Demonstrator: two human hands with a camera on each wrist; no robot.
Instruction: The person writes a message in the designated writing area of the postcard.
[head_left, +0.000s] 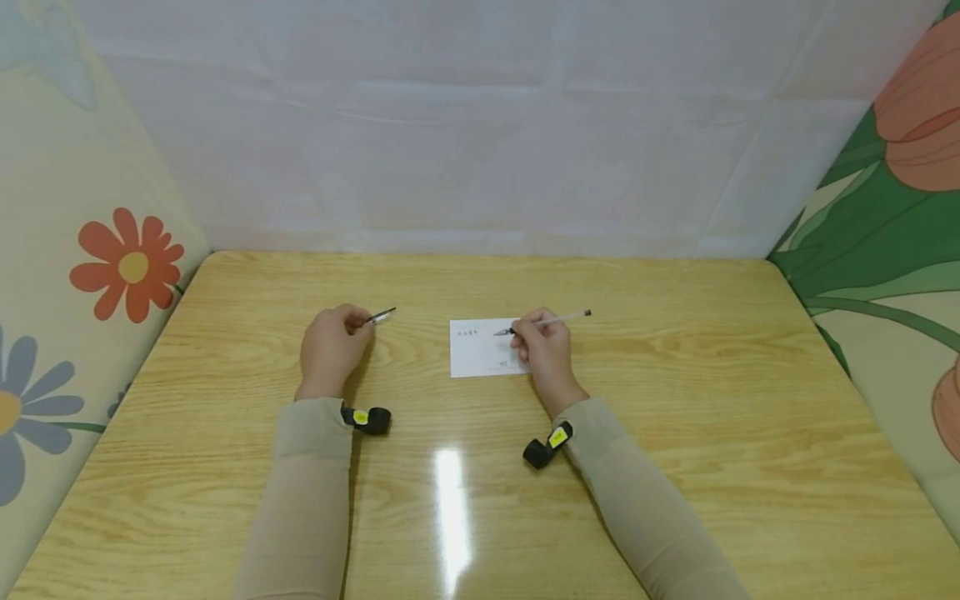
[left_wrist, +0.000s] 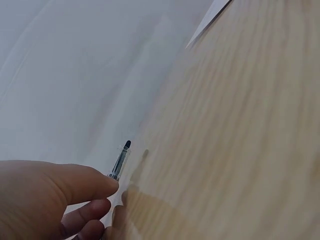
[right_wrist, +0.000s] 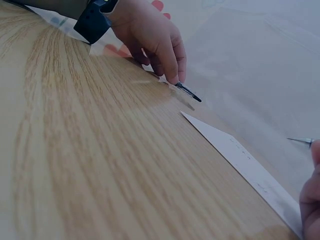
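Note:
My right hand (head_left: pixel 545 343) grips a pen (head_left: pixel 564 317) with a clear barrel. Its metal tip points left over a white card (head_left: pixel 472 354), and the barrel slants up to the right. The card lies flat, with a short line of handwriting at its upper left and faint marks lower down; the hand covers its right edge. To the left, my left hand (head_left: pixel 333 346) pinches a clear pen cap with a dark clip (left_wrist: pixel 119 164) between thumb and fingers. In the right wrist view, that cap (right_wrist: pixel 189 93) is just above the tabletop, pointing towards the card.
The wooden table (head_left: pixel 675 417) ends at a white cloth backdrop (head_left: pixel 480 150). Flower-patterned panels stand at the left (head_left: pixel 45 208) and right (head_left: pixel 930 275). Each wrist wears a black camera (head_left: pixel 372 420). A bright reflection shows on the near tabletop.

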